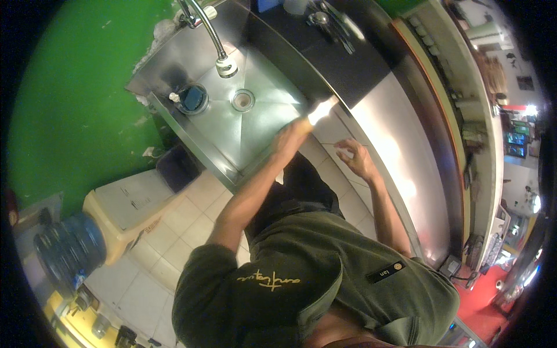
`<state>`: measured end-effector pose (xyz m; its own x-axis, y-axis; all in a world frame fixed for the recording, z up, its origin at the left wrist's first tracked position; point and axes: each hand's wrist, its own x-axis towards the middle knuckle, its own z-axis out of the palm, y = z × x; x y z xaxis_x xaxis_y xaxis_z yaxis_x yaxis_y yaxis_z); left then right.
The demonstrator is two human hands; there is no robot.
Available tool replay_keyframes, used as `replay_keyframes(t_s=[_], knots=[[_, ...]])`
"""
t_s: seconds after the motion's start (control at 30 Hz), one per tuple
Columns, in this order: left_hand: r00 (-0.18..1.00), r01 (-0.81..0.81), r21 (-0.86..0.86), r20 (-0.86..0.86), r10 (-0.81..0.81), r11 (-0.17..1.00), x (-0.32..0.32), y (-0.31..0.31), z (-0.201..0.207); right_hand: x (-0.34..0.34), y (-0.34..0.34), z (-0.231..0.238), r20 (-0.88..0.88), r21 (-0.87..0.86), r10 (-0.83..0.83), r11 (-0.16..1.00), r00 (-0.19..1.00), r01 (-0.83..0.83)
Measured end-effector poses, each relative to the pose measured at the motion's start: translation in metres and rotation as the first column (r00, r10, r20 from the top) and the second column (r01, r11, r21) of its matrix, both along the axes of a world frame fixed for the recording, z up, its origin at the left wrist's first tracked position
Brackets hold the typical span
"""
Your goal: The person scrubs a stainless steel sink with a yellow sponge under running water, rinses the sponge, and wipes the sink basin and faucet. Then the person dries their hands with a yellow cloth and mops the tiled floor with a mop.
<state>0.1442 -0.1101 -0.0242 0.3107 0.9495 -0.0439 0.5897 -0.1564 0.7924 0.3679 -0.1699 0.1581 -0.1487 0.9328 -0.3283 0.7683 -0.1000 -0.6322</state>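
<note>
My left hand (288, 142) is over the right-hand rim of the stainless steel sink (264, 122), its fingers closed. A small yellowish thing (305, 124) shows at its fingertips, too blurred beside the bright glare to name. My right hand (356, 159) hangs beside the front edge of the steel counter (400, 145), fingers curled but apart, with nothing in them. A tap with a bendy metal neck and white spray head (227, 67) hangs above the sink. Below it is the round drain (242, 101). A round bowl (192, 98) with a blue sponge (194, 97) sits at the sink's left side.
Metal utensils (333, 26) lie on the dark worktop (354, 64) behind the sink. At the left stand a dark bin (177, 168) and a cream water dispenser (125, 200) with a blue bottle (69, 246). A raised ledge (447, 98) borders the counter at right.
</note>
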Motion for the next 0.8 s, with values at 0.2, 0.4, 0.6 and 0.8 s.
replay_keyframes(t_s=[0.2, 0.4, 0.6, 0.8], knots=[[0.924, -0.06, 0.07, -0.374, 0.082, 0.996, -0.108, -0.101, 0.023, 0.05, -0.032, -0.028, 0.065, -0.145, -0.067, 0.987, 0.996, 0.076], [0.909, 0.003, -0.063, -0.415, -0.029, 0.998, 0.011, -0.004, 0.012, 0.02, 0.037, -0.026, 0.058, 0.017, 0.131, 0.991, 0.99, -0.132], [0.887, 0.038, -0.088, -0.456, -0.074, 0.995, 0.087, 0.054, 0.059, 0.014, 0.098, 0.031, -0.115, 0.324, 0.358, 0.895, 0.927, -0.305], [0.931, -0.059, -0.396, 0.31, 0.194, 0.916, -0.036, 0.061, 0.13, 0.031, 0.122, 0.059, -0.369, 0.056, 0.217, 0.976, 0.904, -0.211]])
